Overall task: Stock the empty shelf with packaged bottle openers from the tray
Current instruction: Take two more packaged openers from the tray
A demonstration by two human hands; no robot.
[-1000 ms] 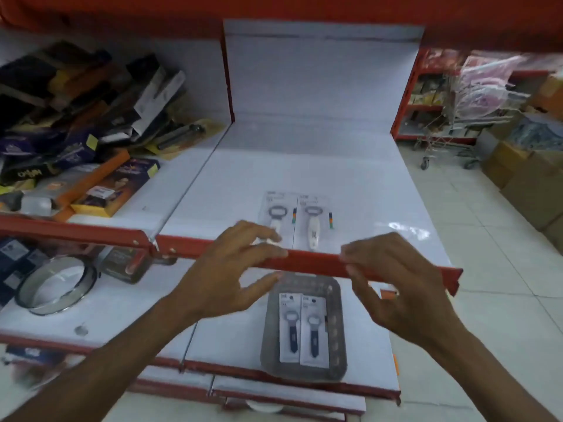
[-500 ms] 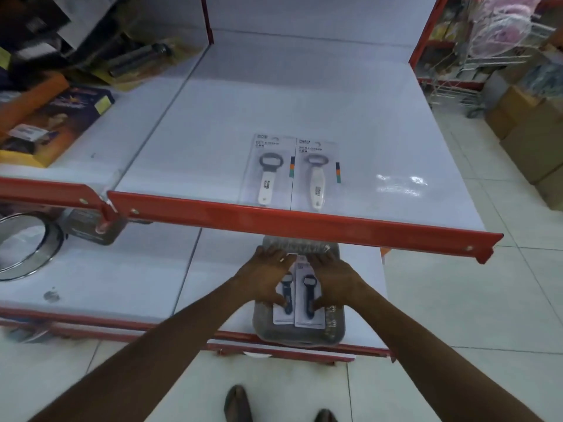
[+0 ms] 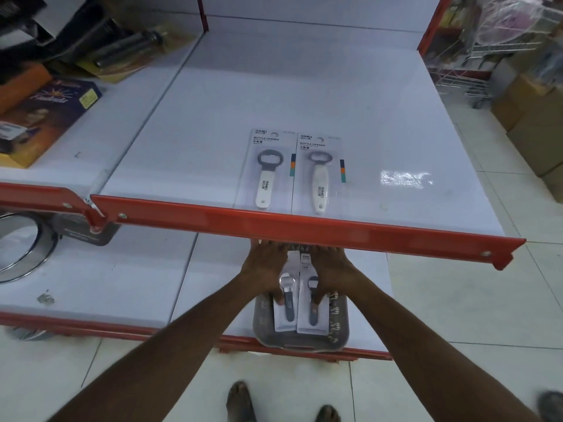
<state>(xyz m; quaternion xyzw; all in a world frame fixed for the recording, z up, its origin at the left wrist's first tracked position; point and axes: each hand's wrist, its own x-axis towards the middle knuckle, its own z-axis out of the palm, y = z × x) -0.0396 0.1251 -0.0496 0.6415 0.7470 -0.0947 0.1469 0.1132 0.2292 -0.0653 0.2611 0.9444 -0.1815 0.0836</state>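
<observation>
Two packaged bottle openers with white handles lie side by side on the upper white shelf point(image 3: 304, 86), the left pack point(image 3: 268, 169) and the right pack point(image 3: 318, 175), just behind the red front lip. On the lower shelf stands a grey tray point(image 3: 338, 330) holding two packs with dark-handled openers. My left hand point(image 3: 265, 269) grips the left dark pack point(image 3: 286, 315) and my right hand point(image 3: 330, 272) grips the right dark pack point(image 3: 312, 318). My fingertips are hidden under the red lip.
The red shelf lip point(image 3: 304, 229) overhangs the tray. Boxed goods point(image 3: 45, 108) crowd the upper left shelf. A round metal ring point(image 3: 24, 248) lies on the lower left shelf. Cardboard boxes point(image 3: 536, 126) and a wire rack stand on the floor at right. My feet show below.
Both hands dropped from the red lip down to the tray and took hold of the two dark-handled packs. The view tilted downward and closer.
</observation>
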